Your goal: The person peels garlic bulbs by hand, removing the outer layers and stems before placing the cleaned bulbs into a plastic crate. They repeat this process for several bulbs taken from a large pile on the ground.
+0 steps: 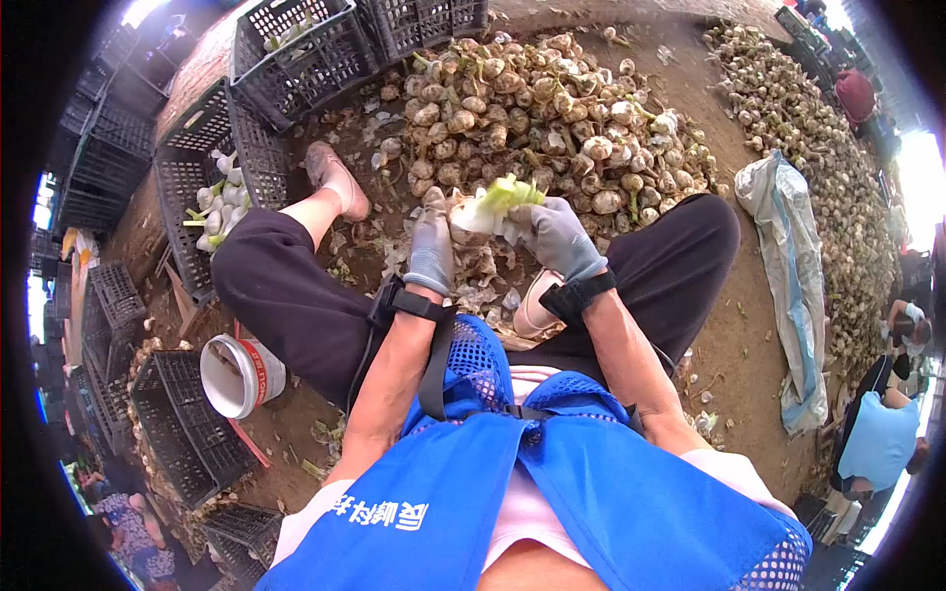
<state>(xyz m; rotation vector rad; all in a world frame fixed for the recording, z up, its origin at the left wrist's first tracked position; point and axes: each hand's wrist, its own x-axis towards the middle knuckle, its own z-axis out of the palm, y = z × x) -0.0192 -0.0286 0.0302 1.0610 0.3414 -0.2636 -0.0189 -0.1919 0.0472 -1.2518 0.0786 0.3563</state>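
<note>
Between my two gloved hands is a garlic bulb (pixel 481 216) with a cut green stem, its outer skin pale and partly loose. My left hand (pixel 431 244), in a grey glove, is closed on the bulb's left side. The fingers of my right hand (pixel 560 238), also gloved, close around the skin and stem side. Just beyond my hands lies a large heap of unpeeled garlic (pixel 552 118) with dirty skins and short stems. Shed garlic skins (pixel 481 295) litter the ground below my hands.
Left of my knee a black crate (pixel 182 163) holds clean white garlic (pixel 225 202). More crates (pixel 296 64) stand behind it. A white bucket (pixel 229 379) sits lower left. On the right lie a plastic sack (pixel 788 286) and another garlic heap (pixel 838 207); other people (pixel 877 438) sit nearby.
</note>
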